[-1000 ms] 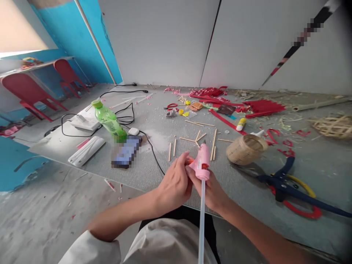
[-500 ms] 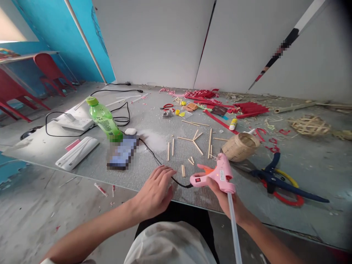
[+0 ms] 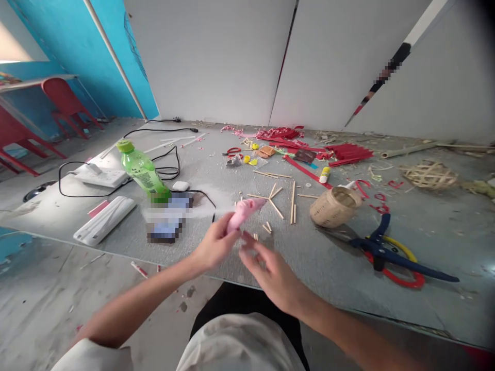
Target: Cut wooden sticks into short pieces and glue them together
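Observation:
My left hand (image 3: 215, 245) is closed round the pink hot glue gun (image 3: 244, 212), whose nozzle points right over the table. Motion blurs the gun, and its glue stick cannot be made out. Close by on the right, my right hand (image 3: 274, 272) has its fingers apart and holds nothing. Past the nozzle, thin wooden sticks (image 3: 275, 207) form a branching shape on the table. A longer stick (image 3: 293, 202) lies to their right, and short pieces (image 3: 266, 228) lie nearer to me.
A brown jar (image 3: 335, 207) and blue-handled pliers (image 3: 381, 248) lie to the right. On the left are a green bottle (image 3: 142, 172), a phone (image 3: 170, 219), a white power bank (image 3: 105, 221) and a power strip (image 3: 102, 176). Red paper strips (image 3: 350, 153) lie at the back.
The glue gun has passed from my right hand to my left and moved leftward. My right hand has let go of it and come in toward the middle.

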A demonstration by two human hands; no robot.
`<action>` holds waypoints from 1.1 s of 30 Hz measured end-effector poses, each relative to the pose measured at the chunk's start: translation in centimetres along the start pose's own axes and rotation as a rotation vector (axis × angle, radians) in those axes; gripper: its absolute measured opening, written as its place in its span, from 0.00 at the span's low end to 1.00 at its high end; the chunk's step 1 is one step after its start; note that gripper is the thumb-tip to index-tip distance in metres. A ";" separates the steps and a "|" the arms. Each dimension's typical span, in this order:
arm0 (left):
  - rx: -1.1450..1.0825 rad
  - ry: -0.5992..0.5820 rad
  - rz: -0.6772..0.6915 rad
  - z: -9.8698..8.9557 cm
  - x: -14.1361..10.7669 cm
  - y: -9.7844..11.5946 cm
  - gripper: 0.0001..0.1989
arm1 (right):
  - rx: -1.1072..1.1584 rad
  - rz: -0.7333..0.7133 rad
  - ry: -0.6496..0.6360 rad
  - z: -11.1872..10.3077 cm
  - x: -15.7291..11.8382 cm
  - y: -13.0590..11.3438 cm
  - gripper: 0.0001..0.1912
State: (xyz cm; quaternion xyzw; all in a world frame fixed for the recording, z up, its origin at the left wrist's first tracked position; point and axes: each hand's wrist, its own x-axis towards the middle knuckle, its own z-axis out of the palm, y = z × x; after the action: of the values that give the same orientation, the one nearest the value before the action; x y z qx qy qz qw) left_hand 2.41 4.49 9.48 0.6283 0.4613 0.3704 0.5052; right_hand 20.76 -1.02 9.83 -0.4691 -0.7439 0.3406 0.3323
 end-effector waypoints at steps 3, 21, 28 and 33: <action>-0.204 -0.026 -0.191 -2.3 0.0 -0.1 0.21 | -0.222 -0.079 -0.144 -1.9 -2.9 0.2 0.14; -0.479 -0.103 -0.542 -2.8 -4.1 -1.8 0.28 | -0.393 -0.731 -0.122 -3.5 -1.2 7.3 0.15; 0.035 0.049 -0.315 -2.7 -5.3 -2.5 0.29 | -0.266 -0.429 0.062 -3.9 -0.6 8.5 0.09; 0.263 0.166 -0.269 -2.2 -6.7 -4.0 0.24 | -0.175 -0.252 0.050 -3.7 0.2 9.0 0.29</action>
State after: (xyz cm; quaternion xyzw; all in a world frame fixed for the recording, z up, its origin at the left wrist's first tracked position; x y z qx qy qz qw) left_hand -2.50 -0.98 6.03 0.5888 0.6256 0.2865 0.4241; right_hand 27.99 2.82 4.52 -0.4076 -0.8153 0.2181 0.3487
